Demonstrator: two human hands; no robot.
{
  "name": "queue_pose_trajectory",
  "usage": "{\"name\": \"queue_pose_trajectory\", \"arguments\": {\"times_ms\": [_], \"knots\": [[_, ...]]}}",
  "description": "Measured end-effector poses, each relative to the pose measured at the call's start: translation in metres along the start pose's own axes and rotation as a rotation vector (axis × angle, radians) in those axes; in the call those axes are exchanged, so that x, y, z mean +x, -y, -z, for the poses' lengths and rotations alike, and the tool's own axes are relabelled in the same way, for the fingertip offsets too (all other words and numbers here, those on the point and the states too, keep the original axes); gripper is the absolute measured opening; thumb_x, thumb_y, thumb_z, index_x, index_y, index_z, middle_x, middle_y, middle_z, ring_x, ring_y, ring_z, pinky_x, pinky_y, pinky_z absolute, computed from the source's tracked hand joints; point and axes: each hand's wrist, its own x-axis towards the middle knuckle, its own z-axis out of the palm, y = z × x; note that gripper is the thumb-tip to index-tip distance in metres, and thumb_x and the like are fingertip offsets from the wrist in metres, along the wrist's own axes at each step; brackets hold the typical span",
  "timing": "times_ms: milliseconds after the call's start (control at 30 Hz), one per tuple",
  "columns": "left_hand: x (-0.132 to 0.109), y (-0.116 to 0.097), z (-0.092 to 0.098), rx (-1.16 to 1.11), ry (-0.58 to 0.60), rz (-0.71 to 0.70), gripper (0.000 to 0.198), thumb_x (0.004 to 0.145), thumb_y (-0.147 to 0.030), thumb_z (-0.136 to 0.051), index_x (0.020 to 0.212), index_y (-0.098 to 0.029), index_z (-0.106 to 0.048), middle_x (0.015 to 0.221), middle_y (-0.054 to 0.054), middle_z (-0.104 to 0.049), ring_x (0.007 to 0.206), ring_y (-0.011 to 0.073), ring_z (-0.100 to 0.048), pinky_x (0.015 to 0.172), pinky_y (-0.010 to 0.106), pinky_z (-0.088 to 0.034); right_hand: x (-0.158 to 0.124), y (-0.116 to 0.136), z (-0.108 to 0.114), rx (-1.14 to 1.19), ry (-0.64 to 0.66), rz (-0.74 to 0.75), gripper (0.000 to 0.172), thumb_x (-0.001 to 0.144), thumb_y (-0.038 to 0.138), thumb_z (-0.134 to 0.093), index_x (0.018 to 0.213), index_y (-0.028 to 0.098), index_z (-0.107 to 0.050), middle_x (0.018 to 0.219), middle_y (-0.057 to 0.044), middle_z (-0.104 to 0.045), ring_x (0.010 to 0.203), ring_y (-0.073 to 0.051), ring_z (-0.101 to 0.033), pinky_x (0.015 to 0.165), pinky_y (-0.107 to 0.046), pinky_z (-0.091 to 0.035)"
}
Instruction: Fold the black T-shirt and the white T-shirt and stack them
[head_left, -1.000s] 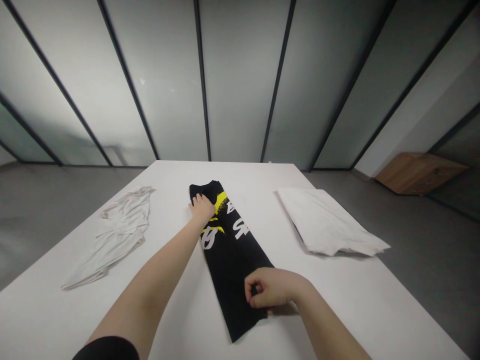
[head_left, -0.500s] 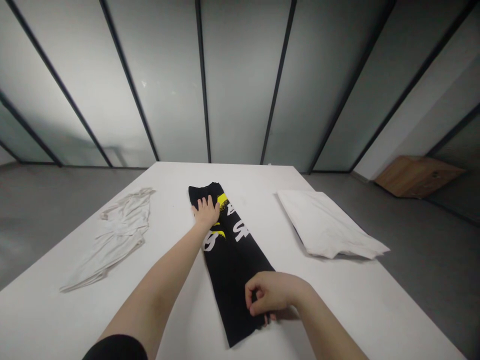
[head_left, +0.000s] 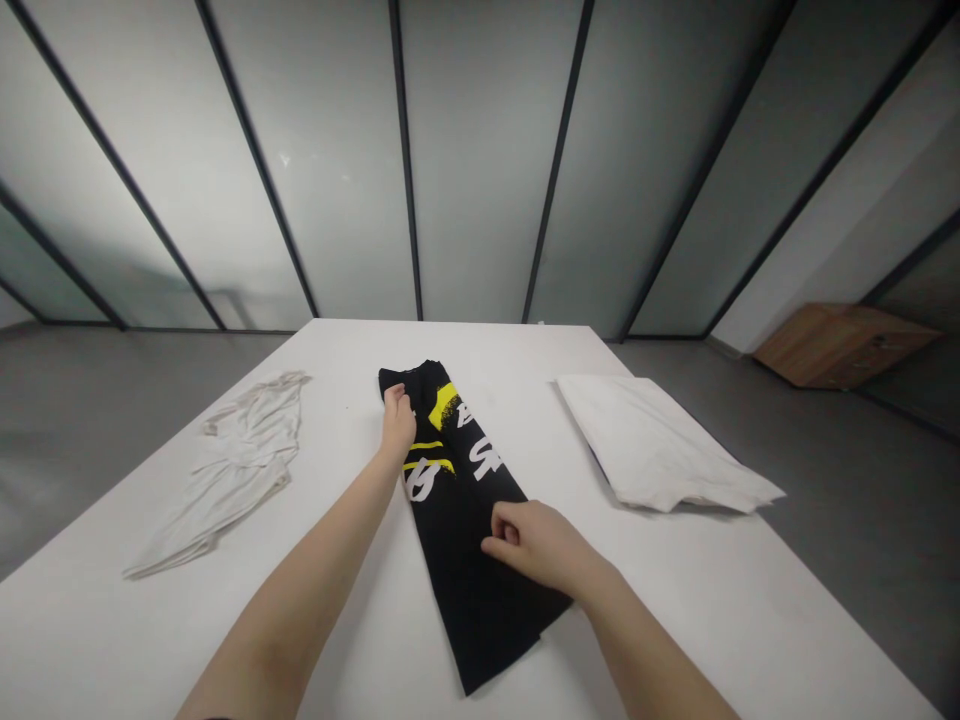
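Note:
A black shirt (head_left: 480, 570) with yellow and white print lies folded into a long strip down the middle of the white table (head_left: 352, 600). Its narrow far end points away from me, and the wider hem end lies close by. At the far end's left edge is my left hand (head_left: 398, 420), fingers bent and held together; whether cloth is between them is hidden. My right hand (head_left: 538, 543) is curled closed over the right side of the shirt's lower half, with nothing visible in it.
A crumpled white garment (head_left: 247, 465) lies on the left of the table. On the right is a flatter folded white cloth (head_left: 652, 440) with a dark edge. Beyond the table stand frosted glass panels (head_left: 480, 170) and a wooden cabinet (head_left: 840, 345).
My left hand has gone from lying flat on the shirt to bent fingers at its left edge. My right hand has moved up from the hem, which now lies spread wider.

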Motion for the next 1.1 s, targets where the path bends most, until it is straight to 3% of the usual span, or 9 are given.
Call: {"name": "queue_pose_trajectory", "arguments": {"times_ms": [67,200,300,400,567,667,767,900,1100], "knots": [[-0.004,0.008,0.009,0.019,0.065,-0.036,0.048,0.109,-0.031,-0.026,0.150,-0.020,-0.047,0.151,0.013,-0.061,0.139,0.0209,-0.057,0.112,0.036,-0.048,0.004,0.003,-0.008,-0.010,-0.065,-0.009,0.022,0.090,0.041,-0.074,0.102,0.024,-0.067,0.080,0.003,-0.066,0.071,-0.014,-0.056,0.062,-0.026,-0.029],[-0.015,0.021,0.022,0.225,0.197,-0.181,0.049,0.102,-0.041,-0.047,0.144,-0.018,-0.060,0.154,0.015,-0.059,0.151,0.0307,-0.046,0.123,0.045,-0.037,0.007,-0.001,-0.014,-0.038,-0.002,-0.023,0.025,0.087,0.033,-0.077,0.109,0.025,-0.067,0.081,0.003,-0.065,0.074,-0.016,-0.056,0.061,-0.027,-0.026],[-0.023,0.025,0.023,0.515,0.225,-0.236,0.058,0.104,-0.045,-0.042,0.153,-0.015,-0.054,0.165,0.017,-0.045,0.157,0.0353,-0.035,0.127,0.052,-0.030,0.005,-0.012,-0.006,-0.030,0.030,-0.069,0.023,0.089,0.028,-0.073,0.111,0.025,-0.067,0.083,0.002,-0.067,0.075,-0.016,-0.058,0.062,-0.028,-0.028],[-0.029,0.024,0.025,0.613,0.206,-0.202,0.058,0.106,-0.041,-0.035,0.155,-0.015,-0.052,0.166,0.017,-0.044,0.156,0.0354,-0.037,0.126,0.054,-0.031,0.002,-0.028,0.007,-0.048,0.013,-0.124,0.023,0.090,0.022,-0.069,0.112,0.024,-0.067,0.084,0.001,-0.068,0.078,-0.017,-0.060,0.065,-0.028,-0.032],[-0.036,0.010,0.031,0.539,0.177,-0.339,0.043,0.101,-0.026,-0.040,0.130,-0.019,-0.071,0.139,0.015,-0.066,0.134,0.0294,-0.057,0.117,0.043,-0.043,0.007,-0.039,0.011,-0.290,-0.274,-0.246,0.039,0.086,0.002,-0.055,0.117,0.021,-0.070,0.111,-0.010,-0.071,0.107,-0.028,-0.061,0.089,-0.036,-0.040],[-0.042,-0.002,0.031,0.466,0.263,-0.447,0.029,0.097,-0.024,-0.048,0.108,-0.023,-0.075,0.114,0.012,-0.071,0.113,0.0283,-0.063,0.104,0.042,-0.051,0.013,-0.028,-0.002,-0.294,-0.395,-0.169,0.042,0.090,0.002,-0.050,0.118,0.023,-0.072,0.124,-0.012,-0.069,0.117,-0.029,-0.059,0.098,-0.040,-0.043],[-0.047,-0.008,0.029,0.427,0.412,-0.582,0.024,0.099,-0.032,-0.053,0.104,-0.024,-0.075,0.108,0.009,-0.071,0.107,0.0276,-0.063,0.101,0.042,-0.051,0.017,-0.014,-0.023,-0.224,-0.346,0.043,0.039,0.099,0.013,-0.048,0.130,0.023,-0.071,0.140,-0.011,-0.065,0.134,-0.030,-0.053,0.111,-0.042,-0.041],[-0.050,-0.005,0.025,0.470,0.418,-0.648,0.036,0.103,-0.042,-0.051,0.127,-0.025,-0.071,0.132,0.009,-0.068,0.121,0.0281,-0.060,0.113,0.043,-0.044,0.019,-0.010,-0.049,-0.233,-0.173,0.117,0.058,0.106,0.034,-0.047,0.162,0.018,-0.045,0.172,-0.012,-0.034,0.161,-0.036,-0.022,0.129,-0.053,-0.022],[-0.043,0.010,0.023,0.587,0.363,-0.462,0.058,0.104,-0.054,-0.046,0.154,-0.026,-0.054,0.167,0.011,-0.044,0.155,0.0345,-0.036,0.126,0.052,-0.029,0.015,-0.017,-0.049,-0.225,-0.057,0.096,0.068,0.109,0.053,-0.036,0.169,0.021,-0.029,0.177,-0.010,-0.013,0.164,-0.035,-0.007,0.132,-0.056,-0.009]]}}
